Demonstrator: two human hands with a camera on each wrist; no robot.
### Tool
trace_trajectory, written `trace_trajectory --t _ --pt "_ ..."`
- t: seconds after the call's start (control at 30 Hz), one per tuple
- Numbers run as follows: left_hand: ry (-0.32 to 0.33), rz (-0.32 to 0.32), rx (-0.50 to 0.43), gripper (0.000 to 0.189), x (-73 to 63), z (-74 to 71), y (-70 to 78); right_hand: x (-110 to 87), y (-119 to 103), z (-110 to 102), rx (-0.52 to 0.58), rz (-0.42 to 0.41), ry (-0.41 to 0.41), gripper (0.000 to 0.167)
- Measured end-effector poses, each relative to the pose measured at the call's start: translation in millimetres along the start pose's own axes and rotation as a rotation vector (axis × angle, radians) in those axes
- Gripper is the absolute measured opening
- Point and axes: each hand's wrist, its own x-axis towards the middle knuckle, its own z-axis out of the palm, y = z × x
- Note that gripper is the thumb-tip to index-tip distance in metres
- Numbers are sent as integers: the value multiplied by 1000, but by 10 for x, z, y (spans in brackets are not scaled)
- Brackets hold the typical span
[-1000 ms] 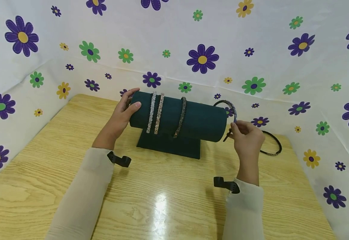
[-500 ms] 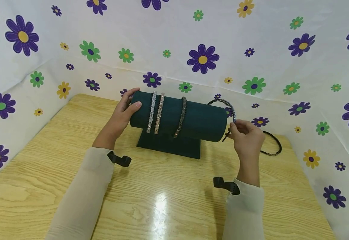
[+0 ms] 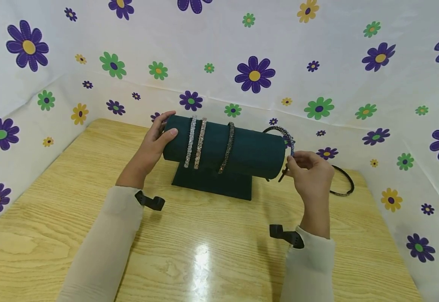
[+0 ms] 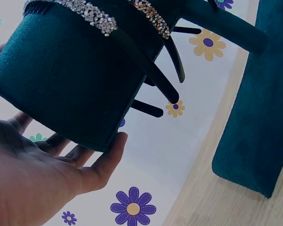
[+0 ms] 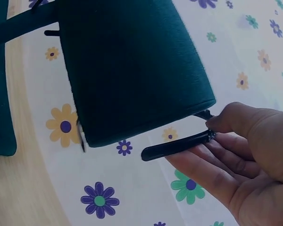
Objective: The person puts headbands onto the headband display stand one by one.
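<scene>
A dark green velvet headband stand (image 3: 257, 151) has a thick horizontal roll on a flat base. My left hand (image 3: 149, 147) grips the roll's left end, thumb in front and fingers behind. Silver (image 3: 190, 142), rose-gold (image 3: 200, 144) and dark glittery (image 3: 227, 147) headbands sit round the roll. My right hand (image 3: 311, 174) pinches another headband (image 3: 292, 147), black with bluish stones, near one end between thumb and fingers. Its arch stands behind and above the roll's right end. In the right wrist view, this headband's black tip (image 5: 167, 148) points past the roll's edge.
One more black headband (image 3: 349, 178) lies on the wooden table (image 3: 159, 260) behind my right hand, partly hidden by it. A white cloth (image 3: 211, 46) with printed flowers surrounds the table at the back and sides.
My right hand has shifted the pinched headband slightly left, closer round the roll's right end. A dark tip now shows below the roll there. My left hand has stayed in place.
</scene>
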Motion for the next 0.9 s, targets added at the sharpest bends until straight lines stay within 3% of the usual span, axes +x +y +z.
trace_trajectory --t 0.3,0.67,0.9 --pt "0 2 9 59 -3 2 2 -47 -79 -44 -36 -35 -54 25" --pt "4 -3 13 60 -1 8 4 -54 -112 -12 -98 -63 -36 32" --pt "9 -9 21 60 -10 12 9 -43 -103 24 -77 -73 -29 32"
